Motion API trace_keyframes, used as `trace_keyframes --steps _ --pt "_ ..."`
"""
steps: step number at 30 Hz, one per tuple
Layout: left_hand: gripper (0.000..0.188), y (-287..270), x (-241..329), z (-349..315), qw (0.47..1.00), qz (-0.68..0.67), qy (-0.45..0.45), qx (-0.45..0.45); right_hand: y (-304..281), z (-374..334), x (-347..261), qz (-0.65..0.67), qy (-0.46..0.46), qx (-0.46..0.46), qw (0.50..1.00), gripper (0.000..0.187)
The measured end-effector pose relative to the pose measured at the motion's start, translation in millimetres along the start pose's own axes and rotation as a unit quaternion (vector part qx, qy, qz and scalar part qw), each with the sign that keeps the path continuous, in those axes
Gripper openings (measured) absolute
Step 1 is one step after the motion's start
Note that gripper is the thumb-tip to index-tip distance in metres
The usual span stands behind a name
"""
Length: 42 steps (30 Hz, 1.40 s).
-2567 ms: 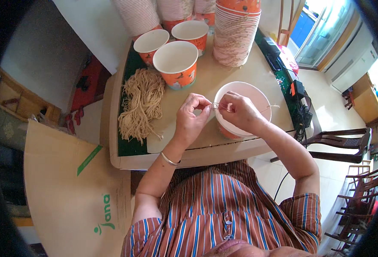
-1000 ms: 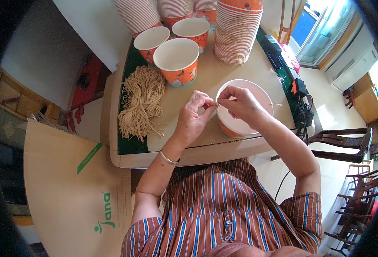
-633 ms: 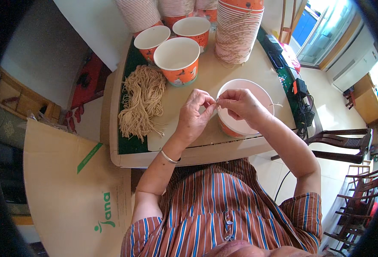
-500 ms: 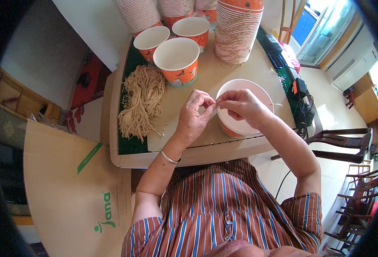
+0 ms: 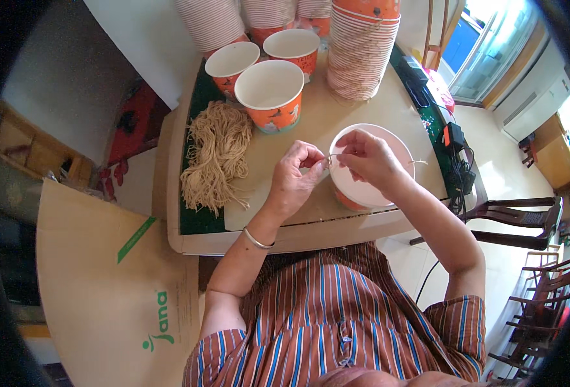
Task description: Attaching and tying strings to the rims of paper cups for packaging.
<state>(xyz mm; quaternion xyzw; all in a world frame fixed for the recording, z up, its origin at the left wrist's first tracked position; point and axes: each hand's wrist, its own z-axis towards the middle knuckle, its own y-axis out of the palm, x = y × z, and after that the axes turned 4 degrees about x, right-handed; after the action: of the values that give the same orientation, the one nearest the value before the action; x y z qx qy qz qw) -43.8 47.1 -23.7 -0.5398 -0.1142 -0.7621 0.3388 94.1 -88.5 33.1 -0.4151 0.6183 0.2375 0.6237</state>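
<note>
A paper bucket [image 5: 378, 187], white inside and orange outside, stands near the table's front edge. My left hand [image 5: 296, 174] is closed in a pinch at the bucket's left rim, on a thin beige string [image 5: 329, 158]. My right hand [image 5: 372, 159], over the bucket's opening, pinches the same string a little to the right, and a short bit of it shows between my fingertips. Another string end [image 5: 419, 161] sticks out at the right rim. How the string passes through the rim at my fingers is too small to tell.
A bundle of beige strings [image 5: 217, 155] lies at the left. Behind it stand an open orange bucket [image 5: 273, 116] and two more. A tall stack of nested buckets [image 5: 360, 55] rises at the back, strings hanging on it. Black adapters and cables [image 5: 458, 171] run along the right edge.
My right fingertips have drawn slightly apart from my left ones, so a short length of string now shows between them. My left hand stays pinched at the rim.
</note>
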Motion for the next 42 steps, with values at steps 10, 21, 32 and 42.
trace_keyframes --steps 10,21,32,42 --pt "0.008 0 4 -1 1.000 0.008 -0.010 -0.001 6 8 26 -0.115 -0.139 0.036 0.983 0.011" --pt "0.007 2 0 -1 0.999 -0.028 -0.026 0.003 6 4 18 -0.154 -0.143 0.045 0.977 0.010" --pt "0.007 4 -3 -2 0.999 -0.039 -0.020 0.006 10 0 14 -0.171 -0.165 0.051 0.970 0.013" --pt "0.008 5 -4 -1 0.997 -0.049 -0.056 0.004 10 -2 14 -0.180 -0.180 0.058 0.965 0.013"
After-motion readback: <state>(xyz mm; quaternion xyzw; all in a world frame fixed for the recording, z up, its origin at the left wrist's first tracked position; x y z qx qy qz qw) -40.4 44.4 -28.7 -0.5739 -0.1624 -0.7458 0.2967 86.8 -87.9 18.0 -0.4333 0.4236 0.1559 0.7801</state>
